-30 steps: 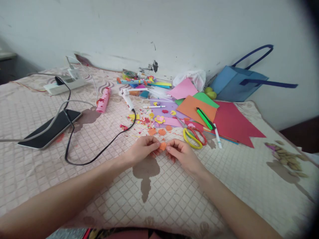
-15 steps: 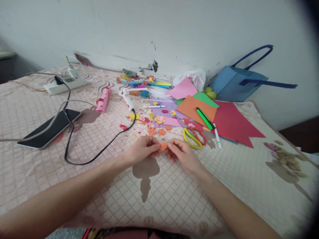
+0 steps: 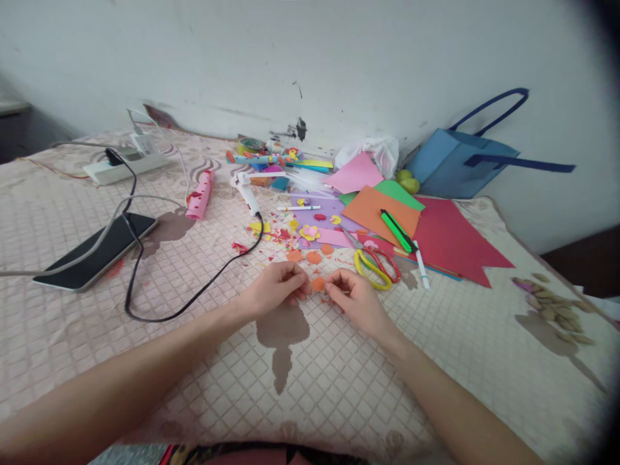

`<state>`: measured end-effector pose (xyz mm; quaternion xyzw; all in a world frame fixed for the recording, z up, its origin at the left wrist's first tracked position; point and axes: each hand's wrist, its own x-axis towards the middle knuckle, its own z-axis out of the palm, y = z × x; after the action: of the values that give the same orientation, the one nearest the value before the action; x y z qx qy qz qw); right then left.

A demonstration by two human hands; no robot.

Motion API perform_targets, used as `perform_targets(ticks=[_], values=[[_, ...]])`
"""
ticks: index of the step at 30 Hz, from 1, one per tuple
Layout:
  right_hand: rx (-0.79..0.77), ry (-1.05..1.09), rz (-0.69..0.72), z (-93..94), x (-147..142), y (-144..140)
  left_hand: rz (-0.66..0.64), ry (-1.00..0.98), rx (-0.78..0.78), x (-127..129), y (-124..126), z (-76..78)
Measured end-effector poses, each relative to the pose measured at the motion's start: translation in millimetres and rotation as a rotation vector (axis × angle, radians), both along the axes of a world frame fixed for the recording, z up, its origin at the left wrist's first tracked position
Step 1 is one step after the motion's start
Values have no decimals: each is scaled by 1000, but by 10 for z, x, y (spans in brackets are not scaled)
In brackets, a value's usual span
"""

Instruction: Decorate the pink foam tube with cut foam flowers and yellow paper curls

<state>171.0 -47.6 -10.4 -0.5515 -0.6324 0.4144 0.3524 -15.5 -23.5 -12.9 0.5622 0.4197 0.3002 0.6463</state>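
A small orange paper piece [image 3: 318,284], roughly round, is between my two hands in the middle of the view. My right hand [image 3: 356,298] pinches its right edge with thumb and forefinger. Just left of the piece, my left hand [image 3: 278,289] has its thumb and fingertips pressed together; a narrow gap seems to part them from it, and whether they hold a scrap is too small to tell. Beyond the hands lie other orange paper cutouts [image 3: 313,257]. Scissors [image 3: 372,268] with yellow and red handles rest to the right of them.
A white glue gun [image 3: 247,194] trails a black cord [image 3: 203,292] at left. Further left are a tablet [image 3: 99,252] and power strip [image 3: 126,166]. Coloured paper sheets [image 3: 450,239], a green cutter [image 3: 396,231], a marker [image 3: 421,265] and a blue bag [image 3: 460,161] lie right.
My left fingertips have drawn slightly left, away from the orange paper piece, which stays at my right fingertips. Tiny orange bits now show below the piece.
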Motion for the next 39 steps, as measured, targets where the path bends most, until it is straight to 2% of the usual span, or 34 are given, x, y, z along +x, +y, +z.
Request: perform_targets(ticks=[4, 8, 15, 21, 31, 35, 39], values=[[-45, 69, 45, 30, 6, 15, 66, 79, 101, -4, -7, 61], [-65, 108, 92, 43, -20, -2, 11, 121, 167, -5, -14, 78], [-45, 78, 69, 18, -74, -31, 5, 147, 203, -23, 1, 13], [65, -2, 79, -32, -104, -47, -15, 221, 274, -25, -23, 55], [67, 0, 83, -75, -109, -92, -2, 201, 259, -24, -22, 76], [35, 24, 13, -28, -79, -68, 81, 126, 222, -136, 96, 181], [24, 35, -32, 15, -70, 34, 225, 3, 160, -450, 351, 397]])
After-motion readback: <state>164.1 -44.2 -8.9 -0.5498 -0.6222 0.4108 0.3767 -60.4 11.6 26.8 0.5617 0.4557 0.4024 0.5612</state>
